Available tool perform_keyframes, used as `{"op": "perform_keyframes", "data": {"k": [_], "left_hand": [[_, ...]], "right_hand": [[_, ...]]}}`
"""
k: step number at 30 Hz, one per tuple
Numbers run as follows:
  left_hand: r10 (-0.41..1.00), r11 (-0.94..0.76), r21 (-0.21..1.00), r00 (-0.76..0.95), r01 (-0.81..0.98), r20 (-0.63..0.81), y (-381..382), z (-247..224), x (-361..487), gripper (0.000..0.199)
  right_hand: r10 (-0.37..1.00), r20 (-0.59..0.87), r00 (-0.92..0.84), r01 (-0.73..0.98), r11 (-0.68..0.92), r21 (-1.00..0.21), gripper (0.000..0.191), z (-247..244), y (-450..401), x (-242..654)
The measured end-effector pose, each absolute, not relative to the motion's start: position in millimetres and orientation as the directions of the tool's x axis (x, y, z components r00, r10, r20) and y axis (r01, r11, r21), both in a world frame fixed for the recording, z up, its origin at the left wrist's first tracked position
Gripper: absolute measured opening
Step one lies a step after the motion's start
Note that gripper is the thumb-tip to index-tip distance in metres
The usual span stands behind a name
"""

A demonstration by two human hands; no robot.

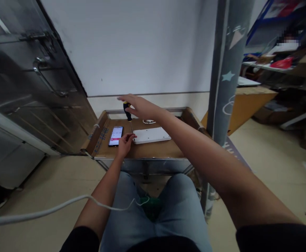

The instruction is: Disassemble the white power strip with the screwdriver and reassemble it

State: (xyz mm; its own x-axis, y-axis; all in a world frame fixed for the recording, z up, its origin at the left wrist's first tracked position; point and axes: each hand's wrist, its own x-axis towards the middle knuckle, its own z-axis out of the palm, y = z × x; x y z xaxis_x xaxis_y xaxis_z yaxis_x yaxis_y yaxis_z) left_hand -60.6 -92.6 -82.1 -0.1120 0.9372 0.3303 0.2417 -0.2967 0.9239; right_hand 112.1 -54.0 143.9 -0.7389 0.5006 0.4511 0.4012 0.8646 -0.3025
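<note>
A screwdriver [128,112] with a dark blue and yellow handle stands nearly upright, its thin shaft running down to the left end of a white flat power strip or similar long case [151,135]. My right hand [139,105] is closed on the handle from above, some fingers stretched out past it. Down at the shaft's tip, the fingers of my left hand [126,141] are pinched together against the case's corner; what they hold is too small to make out. Several small dark holes dot the case's upper face.
A lit phone [115,136] lies left of the case on the cardboard-covered bench [142,152]. Behind the case sits a coiled white cable [149,121]. A grey pillar [222,80] rises at the right, a metal door [34,80] at the left. Another white cable [50,210] crosses my left forearm.
</note>
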Motion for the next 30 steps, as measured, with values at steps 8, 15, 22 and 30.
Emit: {"op": "perform_keyframes", "data": {"k": [8, 15, 22, 30], "left_hand": [[0.935, -0.301, 0.928, -0.124, 0.219, 0.333, -89.4, -88.8, -59.5, 0.051], [0.943, -0.275, 0.942, -0.137, 0.192, 0.303, -81.0, -97.3, -64.2, 0.046], [0.948, -0.294, 0.944, -0.077, 0.151, 0.308, -83.2, -94.4, -63.9, 0.042], [0.954, -0.286, 0.951, -0.058, 0.122, 0.294, -86.7, -92.7, -62.5, 0.041]], "right_hand": [[0.701, 0.331, -0.632, 0.672, 0.708, -0.216, 0.032, 165.1, -60.1, 101.6], [0.713, 0.258, -0.652, 0.698, 0.697, -0.161, 0.047, 175.4, -74.4, 105.2], [0.708, 0.200, -0.677, 0.683, 0.706, -0.186, 0.043, 189.2, -67.9, 118.8], [0.773, 0.206, -0.600, 0.748, 0.633, -0.197, 0.038, 178.1, -65.7, 111.6]]}}
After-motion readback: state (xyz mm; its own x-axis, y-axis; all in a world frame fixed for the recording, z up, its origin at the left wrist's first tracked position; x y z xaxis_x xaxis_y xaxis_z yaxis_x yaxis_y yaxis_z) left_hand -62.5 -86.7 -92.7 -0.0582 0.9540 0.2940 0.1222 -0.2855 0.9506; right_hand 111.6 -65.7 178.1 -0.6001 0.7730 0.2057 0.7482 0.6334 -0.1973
